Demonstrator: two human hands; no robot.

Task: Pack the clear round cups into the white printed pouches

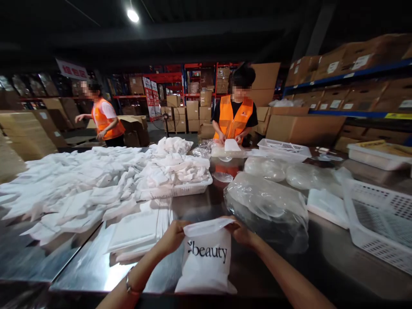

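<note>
at the near edge of the steel table (283, 274), seen from the head camera, both forearms reach in from below and meet at a white bag (207, 257). left hand (172, 237) comes in from the lower left, wrist bent slightly, with a thin bracelet (128, 286) on it; its fingers are curled and pinch the bag's top left corner. right hand (242, 234) comes from the lower right and grips the top right corner the same way, fingers closed over the flap. between them the bag's mouth is held up while its lower part lies flat on the table, just short of the front edge.

the bag reads "beauty" in black lower-case letters, with a small dark mark before the word that is too small to make out. a red and white sign (72, 69) hangs far left; its writing cannot be read.

the bag looks matte and soft, rectangular, with a glossy folded flap on top. just left of it lies a flat stack (138, 231) of similar white bags, and beyond that a broad loose heap (80, 184) of them, some spilling from a perforated white tray (189, 189). right of the hands sits a crinkled clear plastic bundle (267, 206), shiny and rounded. a white perforated basket (380, 223) stands at the far right. the table is polished metal and mirrors the ceiling lamp.

across the table a person in an orange vest (234, 116) handles a white packet (231, 146); another in an orange vest (104, 120) stands far left among cardboard boxes (304, 126).
</note>
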